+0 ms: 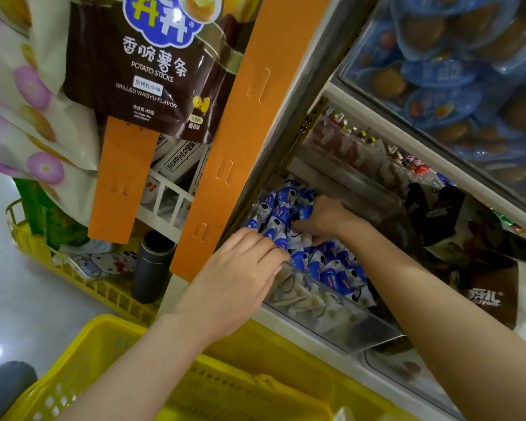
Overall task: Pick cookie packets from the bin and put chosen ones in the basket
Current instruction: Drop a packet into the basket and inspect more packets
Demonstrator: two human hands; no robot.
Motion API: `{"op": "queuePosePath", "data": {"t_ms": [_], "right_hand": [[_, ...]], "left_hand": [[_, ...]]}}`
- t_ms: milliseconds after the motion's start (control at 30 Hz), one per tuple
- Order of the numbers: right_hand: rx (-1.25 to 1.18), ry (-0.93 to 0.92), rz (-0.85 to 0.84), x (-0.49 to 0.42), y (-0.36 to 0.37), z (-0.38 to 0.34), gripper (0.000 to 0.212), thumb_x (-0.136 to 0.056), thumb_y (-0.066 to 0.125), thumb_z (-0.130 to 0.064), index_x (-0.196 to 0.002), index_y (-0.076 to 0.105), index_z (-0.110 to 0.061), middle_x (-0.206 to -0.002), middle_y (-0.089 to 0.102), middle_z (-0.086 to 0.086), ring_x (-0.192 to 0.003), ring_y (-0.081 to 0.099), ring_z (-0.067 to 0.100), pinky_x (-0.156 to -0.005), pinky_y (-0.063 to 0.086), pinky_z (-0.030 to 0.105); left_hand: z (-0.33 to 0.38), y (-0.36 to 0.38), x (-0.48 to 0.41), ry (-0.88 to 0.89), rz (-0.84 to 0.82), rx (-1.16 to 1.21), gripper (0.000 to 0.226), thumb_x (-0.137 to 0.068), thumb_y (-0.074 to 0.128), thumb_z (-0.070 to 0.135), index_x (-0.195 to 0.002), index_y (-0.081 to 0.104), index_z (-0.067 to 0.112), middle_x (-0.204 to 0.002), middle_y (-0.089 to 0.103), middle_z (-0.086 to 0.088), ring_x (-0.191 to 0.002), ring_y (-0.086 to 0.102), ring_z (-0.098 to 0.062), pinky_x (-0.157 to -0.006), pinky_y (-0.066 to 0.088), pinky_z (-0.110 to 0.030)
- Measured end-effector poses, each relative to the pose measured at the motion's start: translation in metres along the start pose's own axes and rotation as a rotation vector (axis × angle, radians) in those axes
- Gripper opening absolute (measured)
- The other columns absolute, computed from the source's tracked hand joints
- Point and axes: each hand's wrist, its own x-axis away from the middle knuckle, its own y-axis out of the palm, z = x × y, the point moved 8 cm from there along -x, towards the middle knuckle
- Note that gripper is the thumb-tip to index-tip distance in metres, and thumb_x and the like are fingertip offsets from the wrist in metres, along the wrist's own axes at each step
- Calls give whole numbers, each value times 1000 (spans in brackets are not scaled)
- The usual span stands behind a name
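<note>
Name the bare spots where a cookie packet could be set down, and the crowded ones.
Free: the yellow basket below the arms, its slotted floor showing between the rims. Crowded: the clear bin, heaped with blue-and-white cookie packets, with the left hand and right hand both in it.

Only properly readable thing was the brown snack bag [140, 65] hanging at the top left — it said "POTATO STICKS" and "GRILLED WAGYU FLAVOR" in white, with big Chinese characters 香脆薯条 above that and a blue-and-white logo over those. Small print lower down looked like 40克, though it was pretty fuzzy. The white packs [181, 161] behind the orange strip had Chinese print too — too tilted to make out. Blue-and-white cookie packets [325, 265] in the bin: lettering blurred, unreadable.
</note>
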Motion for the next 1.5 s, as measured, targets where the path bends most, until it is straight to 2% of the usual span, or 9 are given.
{"op": "queuePosePath", "data": {"t_ms": [100,233,333,467,633,733,933,1167,1500], "right_hand": [[-142,-80,25,-2,6,-5,36,-85,66,-27,-106,48,-4,-95,62,9,-57,63,12,-46,52,19],[-238,-205,121,-2,13,-4,66,-89,58,-37,-140,28,-8,-111,63,13,-86,66,23,-84,52,34],[-363,-182,-3,-4,16,2,21,-95,48,-35,-107,47,-17,-80,58,3,-66,63,13,-70,57,27],[-127,-217,7,-7,9,0,35,-93,53,-32,-64,40,-18,-67,43,-3,-59,46,8,-54,39,18],[-270,-338,179,-6,8,-5,26,-89,61,-22,-99,61,2,-95,63,17,-88,60,26,-77,47,35],[-386,-343,281,-6,-1,2,26,-91,57,-22,-110,59,-4,-102,63,10,-87,59,17,-69,48,23],[-177,-220,201,-21,-6,31,31,-90,57,-31,-84,66,-2,-67,54,-2,-59,46,6,-64,37,27],[-87,-198,176,-29,-1,25,28,-86,63,-31,-106,66,-11,-114,63,9,-96,57,17,-79,42,27],[-96,-239,93,-12,0,26,19,-84,65,-38,-72,58,-25,-116,63,2,-107,57,19,-90,44,32]], "left_hand": [[0,0,1,-13,6,20,30,-92,37,18,-105,63,16,-96,64,2,-93,58,-16,-101,31,-29],[1,0,1,-39,-10,-2,30,-92,36,21,-103,63,17,-95,63,3,-92,58,-17,-100,30,-29],[2,-1,0,-45,-25,-28,30,-93,34,23,-102,62,17,-94,62,3,-91,57,-18,-98,30,-30],[3,-1,-1,-50,-26,-44,31,-94,33,25,-100,62,19,-92,62,4,-89,57,-17,-94,31,-30],[3,-1,-2,-51,-31,-64,32,-94,31,26,-99,62,20,-91,62,5,-88,57,-16,-93,30,-29],[3,-2,-2,-47,-16,-66,32,-94,31,26,-98,62,20,-89,62,5,-87,57,-16,-93,30,-30],[4,-2,-3,-58,5,-68,32,-94,31,26,-94,63,20,-87,63,5,-82,57,-16,-90,31,-30],[5,-2,-4,-57,-6,-82,33,-94,31,27,-96,63,21,-88,63,6,-84,57,-15,-91,30,-29],[4,-1,-3,-76,-15,-81,35,-95,28,29,-97,63,23,-89,63,9,-86,56,-12,-92,35,-29]]}}
